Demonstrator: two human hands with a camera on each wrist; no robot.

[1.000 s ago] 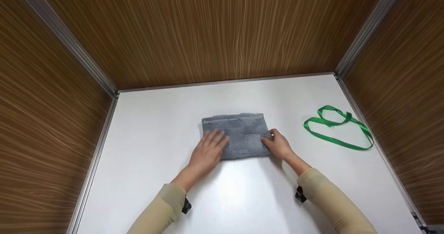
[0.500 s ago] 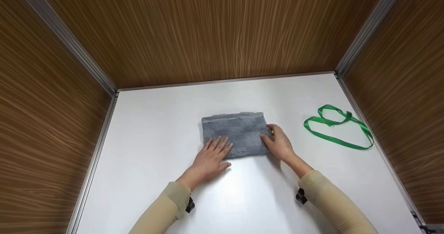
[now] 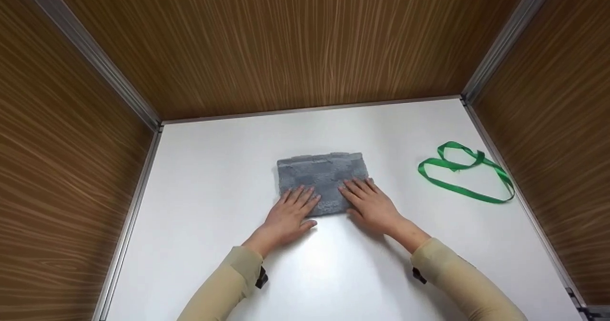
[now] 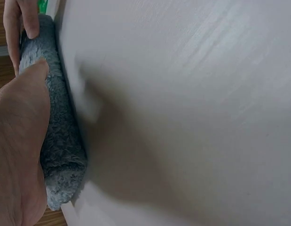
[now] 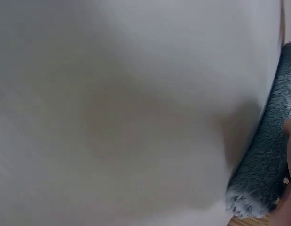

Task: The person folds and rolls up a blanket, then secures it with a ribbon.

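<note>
Your left hand (image 3: 289, 214) lies flat, palm down, fingers straight and slightly spread, pointing away from you. Your right hand (image 3: 369, 204) mirrors it just beside, fingers extended. Both forearms, in beige sleeves, angle inward from the near edge.

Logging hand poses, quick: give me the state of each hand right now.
Left hand: open, fingers flat on the folded grey towel.
Right hand: open, fingers flat on the same towel.
</note>
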